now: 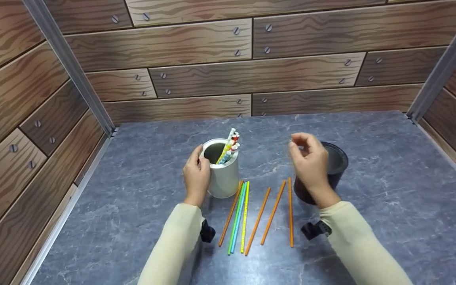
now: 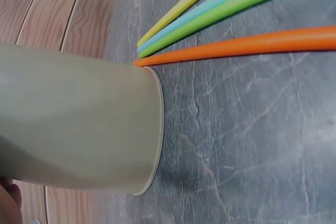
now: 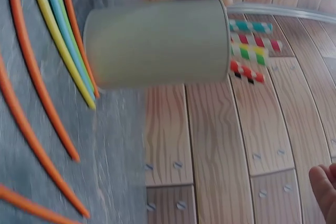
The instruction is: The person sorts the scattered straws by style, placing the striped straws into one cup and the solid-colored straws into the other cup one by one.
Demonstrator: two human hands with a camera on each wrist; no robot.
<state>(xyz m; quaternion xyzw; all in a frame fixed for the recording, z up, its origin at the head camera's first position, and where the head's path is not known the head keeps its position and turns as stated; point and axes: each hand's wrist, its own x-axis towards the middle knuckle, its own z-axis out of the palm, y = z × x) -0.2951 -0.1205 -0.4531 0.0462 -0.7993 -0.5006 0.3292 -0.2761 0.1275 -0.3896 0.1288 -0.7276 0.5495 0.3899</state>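
Note:
My left hand grips the white cylindrical container by its side, fingers at the rim. Several striped straws lean inside against its right side, and their patterned ends stick out past the rim in the right wrist view. My right hand is raised in front of a dark container, partly covering it. Its fingers are loosely bent, thumb near the index finger, with nothing visible between them. Thin plain sticks lie between the containers: a green one, a blue one, a yellow one and several orange ones.
The containers and sticks are on a grey marbled tabletop. Wood-patterned panels stand behind it and at both sides, with metal posts at the corners.

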